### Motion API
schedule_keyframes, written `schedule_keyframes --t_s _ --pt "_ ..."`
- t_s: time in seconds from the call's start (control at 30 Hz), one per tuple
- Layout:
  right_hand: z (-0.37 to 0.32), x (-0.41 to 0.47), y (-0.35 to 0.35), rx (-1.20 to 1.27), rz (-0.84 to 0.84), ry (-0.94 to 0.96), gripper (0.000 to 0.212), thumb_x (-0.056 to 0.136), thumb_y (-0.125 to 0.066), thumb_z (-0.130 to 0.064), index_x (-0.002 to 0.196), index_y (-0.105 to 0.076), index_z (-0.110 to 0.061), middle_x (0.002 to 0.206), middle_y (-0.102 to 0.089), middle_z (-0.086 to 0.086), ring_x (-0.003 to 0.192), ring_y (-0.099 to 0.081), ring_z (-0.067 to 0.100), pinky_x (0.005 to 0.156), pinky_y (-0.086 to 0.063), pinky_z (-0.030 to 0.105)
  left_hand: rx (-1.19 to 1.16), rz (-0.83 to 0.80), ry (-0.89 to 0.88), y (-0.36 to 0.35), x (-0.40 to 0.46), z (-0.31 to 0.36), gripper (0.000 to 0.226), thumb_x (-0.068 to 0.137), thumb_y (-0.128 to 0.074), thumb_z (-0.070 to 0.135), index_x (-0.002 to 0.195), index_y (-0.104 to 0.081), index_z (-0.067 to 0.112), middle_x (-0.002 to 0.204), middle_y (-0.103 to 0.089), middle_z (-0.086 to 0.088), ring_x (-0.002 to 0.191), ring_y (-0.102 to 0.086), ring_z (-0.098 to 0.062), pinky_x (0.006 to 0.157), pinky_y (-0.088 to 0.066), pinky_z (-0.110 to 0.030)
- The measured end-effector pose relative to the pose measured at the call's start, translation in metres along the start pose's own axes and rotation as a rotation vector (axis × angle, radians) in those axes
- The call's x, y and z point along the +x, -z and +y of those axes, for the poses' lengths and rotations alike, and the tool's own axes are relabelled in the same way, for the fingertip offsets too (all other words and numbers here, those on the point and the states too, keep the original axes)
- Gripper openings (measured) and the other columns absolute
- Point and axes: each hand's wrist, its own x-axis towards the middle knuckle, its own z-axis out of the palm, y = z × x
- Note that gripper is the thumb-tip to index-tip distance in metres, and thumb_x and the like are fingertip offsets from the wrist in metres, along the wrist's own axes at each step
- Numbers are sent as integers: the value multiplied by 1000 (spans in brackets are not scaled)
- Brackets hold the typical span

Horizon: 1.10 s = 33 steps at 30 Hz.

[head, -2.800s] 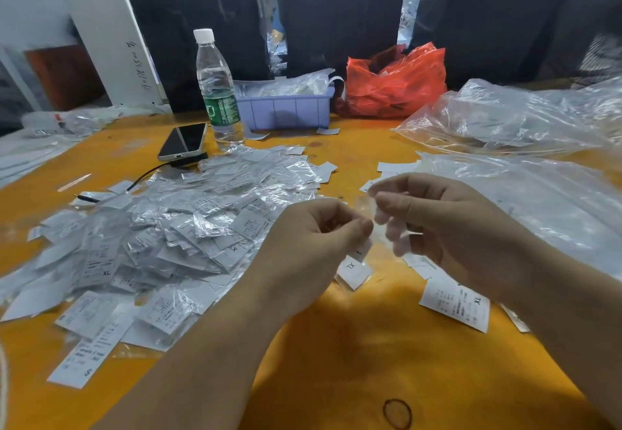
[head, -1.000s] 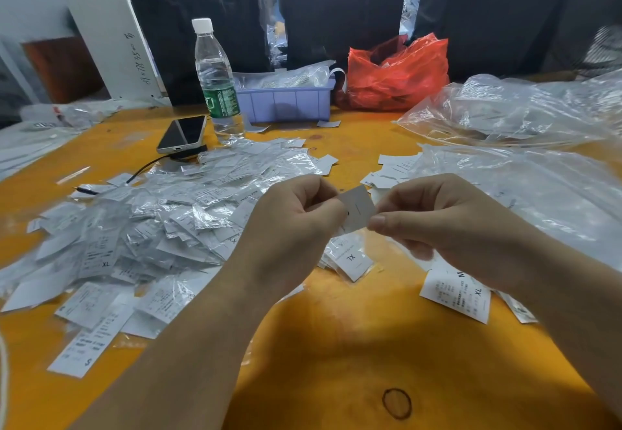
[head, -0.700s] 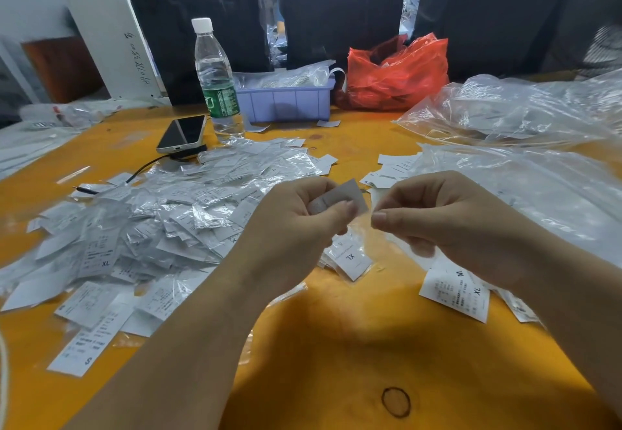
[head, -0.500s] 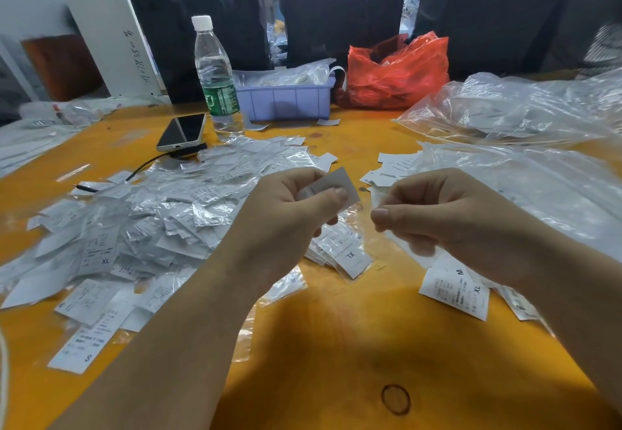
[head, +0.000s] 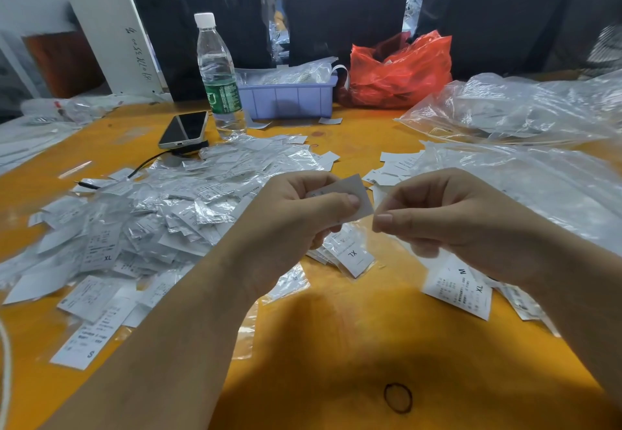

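There's a big heap of small white labels in clear plastic wrappers point(head: 151, 227) all over the left side of the orange tabletop point(head: 336, 345). Over the tabletop's middle, the left hand point(head: 296, 224) pinches a small white paper label point(head: 353, 197) between thumb and curled forefinger, up off the surface. Just beside it, the right hand point(head: 454, 221) has thumb and forefinger nipped on a thin clear plastic sleeve point(head: 378, 195), with the other fingers curled.

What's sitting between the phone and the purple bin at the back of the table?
A water bottle stands upright between the phone and the purple bin, as the head view shows.
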Motion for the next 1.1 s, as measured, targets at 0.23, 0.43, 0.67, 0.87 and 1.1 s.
schedule_keyframes --t_s 0.23,0.43,0.67,0.87,1.1 --pt "1 1 1 -17 -8 3 22 77 -77 -23 76 -71 -2 56 -44 8 51 -39 13 49 -31 25 33 -39 13 -1 0 -1 18 73 -65 23 83 -72 9 58 -50 3 50 -43 -5 48 -35 -17" --pt "1 1 1 -21 -14 11 15 75 -74 -24 73 -72 -9 55 -47 5 51 -41 12 49 -32 24 56 -62 32 -3 -1 1 23 73 -65 24 86 -71 5 64 -52 0 52 -45 -5 48 -35 -16" --pt "1 0 1 -25 -11 30 22 71 -71 -25 75 -71 -3 56 -46 7 52 -39 16 49 -31 28 48 -43 24 -5 -3 2 24 78 -73 27 90 -69 6 70 -58 -4 54 -49 -8 47 -39 -19" --pt "3 0 2 -45 8 29 29 70 -71 -27 81 -71 0 56 -48 5 51 -42 12 49 -32 25 38 -37 4 -4 -2 3 27 77 -67 28 93 -68 6 68 -66 0 54 -52 -8 47 -39 -18" --pt "5 0 3 -58 21 25 19 74 -71 -26 76 -73 -7 56 -48 5 52 -41 14 49 -34 26 14 -22 4 -1 -2 2 26 73 -68 32 90 -71 11 67 -65 0 54 -49 -8 48 -40 -16"
